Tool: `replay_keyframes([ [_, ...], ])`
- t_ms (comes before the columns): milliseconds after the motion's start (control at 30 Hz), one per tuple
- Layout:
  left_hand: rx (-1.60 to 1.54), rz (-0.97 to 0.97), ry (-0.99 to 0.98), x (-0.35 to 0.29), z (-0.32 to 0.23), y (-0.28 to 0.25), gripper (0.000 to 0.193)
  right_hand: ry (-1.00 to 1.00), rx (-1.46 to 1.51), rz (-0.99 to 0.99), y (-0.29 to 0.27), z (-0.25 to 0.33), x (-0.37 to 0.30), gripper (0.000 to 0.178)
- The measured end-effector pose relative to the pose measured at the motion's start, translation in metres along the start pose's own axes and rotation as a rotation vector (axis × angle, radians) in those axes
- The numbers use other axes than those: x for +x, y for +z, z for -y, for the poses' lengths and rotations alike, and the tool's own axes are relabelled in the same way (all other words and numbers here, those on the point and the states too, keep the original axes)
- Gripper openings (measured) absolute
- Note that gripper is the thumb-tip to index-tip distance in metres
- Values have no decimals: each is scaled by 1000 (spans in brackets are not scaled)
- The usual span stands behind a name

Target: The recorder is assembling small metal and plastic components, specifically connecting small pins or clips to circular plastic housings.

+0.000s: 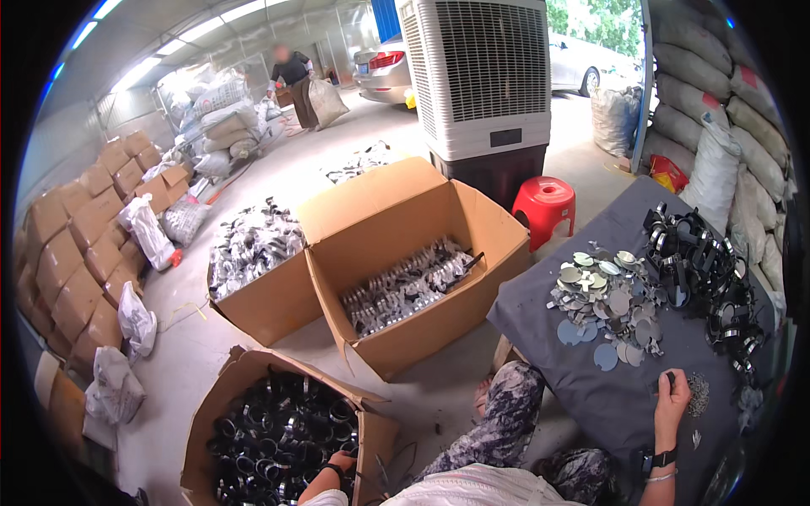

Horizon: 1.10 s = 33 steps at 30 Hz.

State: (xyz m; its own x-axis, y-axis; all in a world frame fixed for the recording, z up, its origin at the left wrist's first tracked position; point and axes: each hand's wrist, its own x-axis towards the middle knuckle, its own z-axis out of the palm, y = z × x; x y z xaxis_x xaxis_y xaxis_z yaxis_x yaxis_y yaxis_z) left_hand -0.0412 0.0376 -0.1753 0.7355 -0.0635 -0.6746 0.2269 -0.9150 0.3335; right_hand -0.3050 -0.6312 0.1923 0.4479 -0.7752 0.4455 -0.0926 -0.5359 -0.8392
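Observation:
My left hand (342,460) reaches into the right side of an open cardboard box (202,413) of black ring-shaped parts with shiny metal bands (278,422). Its fingers are mostly hidden among the parts and the box wall. Over the dark cloth-covered table (548,320), my right hand (671,396) is closed round a small black part (672,379), whose exact kind I cannot make out. Just right of it lies a heap of tiny metal pieces, seemingly screws (698,395). Flat round grey discs (606,356) are piled farther up the table, beside a mound of black banded parts (696,261).
Ahead stands an open carton (405,354) with rows of wrapped parts, and left of it a carton of bagged parts (257,244). A red stool (545,207) and a large air cooler (481,84) stand beyond. Far back, a person (295,80) holds a sack.

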Motion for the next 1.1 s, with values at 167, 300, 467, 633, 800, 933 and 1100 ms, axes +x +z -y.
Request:
replay_keyframes([
  [167, 769, 26, 163, -6, 20, -27, 32, -29, -19, 74, 13, 17, 9, 14],
  [300, 116, -450, -83, -42, -32, -69, 29, -93, -92, 83, 17, 14, 4, 13],
  [467, -133, -677, -247, -56, -42, -114, 25, -42, 119, 56, -4, -15, -6, 6],
  [633, -694, -1078, -154, -49, -6, -157, 17, 20, 166, 86, 7, -7, -4, 11],
  [800, -1480, -629, 433, -141, -194, -241, 13, 158, 203, 46, -1, 16, -6, 15],
  [933, -1272, -179, 750, -195, -328, -241, 17, 103, 200, 213, 33, 57, -9, 11],
  [1100, -987, 378, 997, -244, -480, -151, 26, 210, 340, 498, 67, 105, -28, 23],
])
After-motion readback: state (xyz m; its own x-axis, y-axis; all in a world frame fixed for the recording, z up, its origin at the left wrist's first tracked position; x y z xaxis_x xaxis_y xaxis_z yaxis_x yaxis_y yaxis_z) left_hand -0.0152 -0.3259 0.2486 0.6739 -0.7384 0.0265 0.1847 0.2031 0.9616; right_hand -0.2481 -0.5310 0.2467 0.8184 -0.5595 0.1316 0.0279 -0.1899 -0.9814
